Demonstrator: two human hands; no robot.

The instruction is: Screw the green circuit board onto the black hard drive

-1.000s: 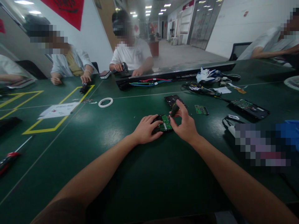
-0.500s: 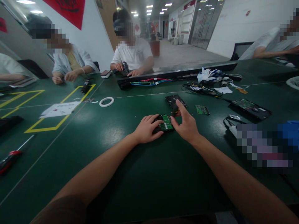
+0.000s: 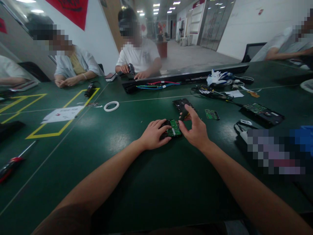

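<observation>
My left hand (image 3: 154, 134) grips a hard drive (image 3: 174, 129) against the table, fingers over its left part and thumb along the near edge. The drive's green circuit board faces up. My right hand (image 3: 195, 129) pinches the dark handle of a screwdriver (image 3: 184, 114) over the drive's right end; the tip is hidden. Just behind my right hand lies a second, black hard drive (image 3: 182, 103). To its right rests a loose green circuit board (image 3: 211, 114).
Another drive with an exposed board (image 3: 264, 114) lies at right, near tangled cables (image 3: 210, 93) and white gloves (image 3: 217, 78). At left are a red-and-black screwdriver (image 3: 11, 168), a white tape roll (image 3: 111, 106) and a paper sheet (image 3: 62, 115). Several people sit around the table.
My right hand and the screwdriver handle have shifted very slightly; my left hand stays on the drive. Across the table, the left person's hands have come together.
</observation>
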